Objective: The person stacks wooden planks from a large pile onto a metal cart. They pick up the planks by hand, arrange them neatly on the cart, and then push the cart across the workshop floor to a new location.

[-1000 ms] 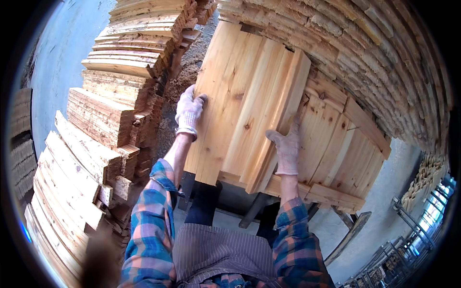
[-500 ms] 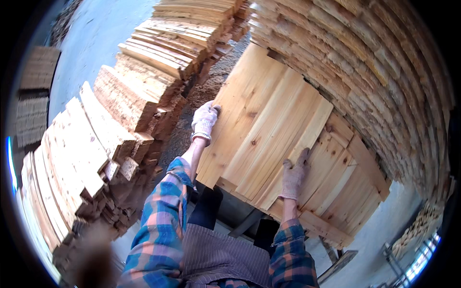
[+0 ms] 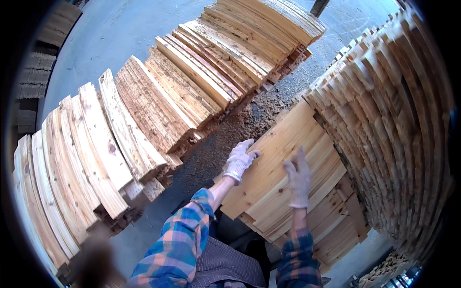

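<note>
In a white knit glove, my left hand (image 3: 240, 159) rests at the left edge of a pale wooden board (image 3: 259, 178), its fingers stretched out. That board lies on the left part of a surface of several planks side by side. Slightly blurred, my right hand (image 3: 298, 180), also gloved, is over the middle planks (image 3: 288, 204) with its fingers apart and nothing in it. I cannot tell whether it touches the wood. Shorter planks (image 3: 331, 225), with a crosspiece (image 3: 354, 211) at their far end, lie right of these.
A long row of stacked rough planks (image 3: 192, 72) curves along my left and far side. At the right rises a tall stack of sawn timber (image 3: 384, 125). Sawdust (image 3: 240, 127) covers the floor between them. Dark bundles (image 3: 36, 72) stand at the far left.
My view has turned right, so the plank row shows more fully. My right hand has moved from the right-hand planks to over the middle ones. My left hand stays by the board's left edge.
</note>
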`<state>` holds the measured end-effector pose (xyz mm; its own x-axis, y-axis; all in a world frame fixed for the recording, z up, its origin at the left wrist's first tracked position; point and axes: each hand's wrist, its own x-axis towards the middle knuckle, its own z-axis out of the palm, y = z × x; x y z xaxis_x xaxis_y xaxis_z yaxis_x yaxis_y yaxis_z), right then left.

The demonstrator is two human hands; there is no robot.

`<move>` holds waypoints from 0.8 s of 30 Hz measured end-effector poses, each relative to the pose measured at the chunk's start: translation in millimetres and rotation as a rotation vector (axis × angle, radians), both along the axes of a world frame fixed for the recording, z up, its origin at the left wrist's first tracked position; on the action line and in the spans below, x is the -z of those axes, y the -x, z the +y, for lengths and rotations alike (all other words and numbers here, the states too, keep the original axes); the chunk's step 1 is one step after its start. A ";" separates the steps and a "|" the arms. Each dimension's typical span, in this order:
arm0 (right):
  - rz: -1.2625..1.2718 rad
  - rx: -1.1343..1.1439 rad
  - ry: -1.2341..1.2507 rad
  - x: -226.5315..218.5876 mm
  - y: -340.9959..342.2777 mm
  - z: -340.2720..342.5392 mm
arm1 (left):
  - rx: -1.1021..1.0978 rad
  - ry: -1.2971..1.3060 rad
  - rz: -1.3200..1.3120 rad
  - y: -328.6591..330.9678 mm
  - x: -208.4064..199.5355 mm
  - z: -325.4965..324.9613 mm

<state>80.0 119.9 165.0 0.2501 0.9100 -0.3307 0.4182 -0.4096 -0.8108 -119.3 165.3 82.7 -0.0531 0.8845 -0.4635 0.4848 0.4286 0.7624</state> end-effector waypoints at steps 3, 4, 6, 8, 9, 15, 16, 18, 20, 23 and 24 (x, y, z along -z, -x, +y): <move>-0.022 -0.102 -0.017 28.6 52.9 112.6 | -0.312 -0.242 -0.328 21.1 -21.0 42.2; -0.079 -0.180 0.014 30.7 75.0 141.8 | -0.435 -0.246 -0.419 44.5 -24.5 65.1; -0.227 -0.358 0.015 29.9 127.8 187.7 | -0.581 -0.159 -0.593 90.8 -27.8 103.7; -0.484 -0.594 0.045 35.8 165.4 228.6 | -0.697 -0.227 -0.578 109.3 -28.8 125.8; -0.530 -0.637 0.117 40.9 181.4 244.4 | -0.701 -0.257 -0.519 115.9 -30.1 133.6; -0.735 -0.667 0.197 49.0 220.8 247.8 | -0.806 -0.170 -0.346 142.9 -11.8 138.5; -0.776 -0.739 0.169 50.2 219.3 250.6 | -0.813 -0.138 -0.337 145.8 -13.1 140.1; -0.744 -0.806 0.238 47.4 212.3 265.2 | -0.803 -0.097 -0.329 138.1 -18.9 143.9; -0.750 -0.848 0.245 46.4 208.6 270.6 | -0.719 -0.193 -0.095 144.0 -20.4 142.3; -0.668 -0.775 0.047 55.0 194.9 266.5 | -0.571 -0.175 0.027 127.1 -9.1 139.4; -0.658 -0.811 0.085 53.1 198.5 270.9 | -0.632 -0.343 -0.034 126.9 2.3 132.9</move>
